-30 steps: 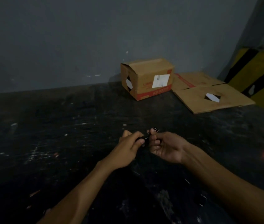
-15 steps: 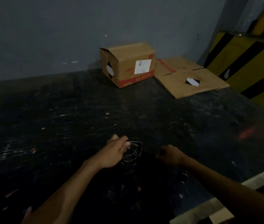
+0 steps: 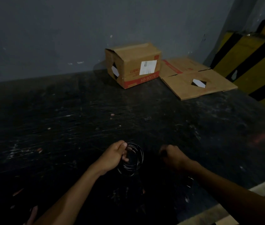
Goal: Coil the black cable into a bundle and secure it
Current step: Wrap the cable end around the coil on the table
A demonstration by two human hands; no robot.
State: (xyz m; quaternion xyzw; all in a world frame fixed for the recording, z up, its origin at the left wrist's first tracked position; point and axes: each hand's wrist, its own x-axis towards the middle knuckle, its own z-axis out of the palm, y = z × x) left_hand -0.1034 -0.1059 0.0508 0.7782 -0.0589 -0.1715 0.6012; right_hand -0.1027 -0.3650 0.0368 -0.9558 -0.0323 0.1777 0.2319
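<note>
While left hand [image 3: 112, 157] grips one cable coil [image 3: 133, 159], two boxes [image 3: 133, 65] behind.

Both bare forearms reach in from the near edge and converge toward the middle of the scene. The left hand [image 3: 114, 155] is turned with its thumb on top, fingers curled round the left side of a coiled bundle of thin black cable [image 3: 132, 159], gripping it. The right hand [image 3: 173, 155], to the right and apart from the left, is knuckles-up with fingers curled under; whether it grips anything cannot be seen.
</note>
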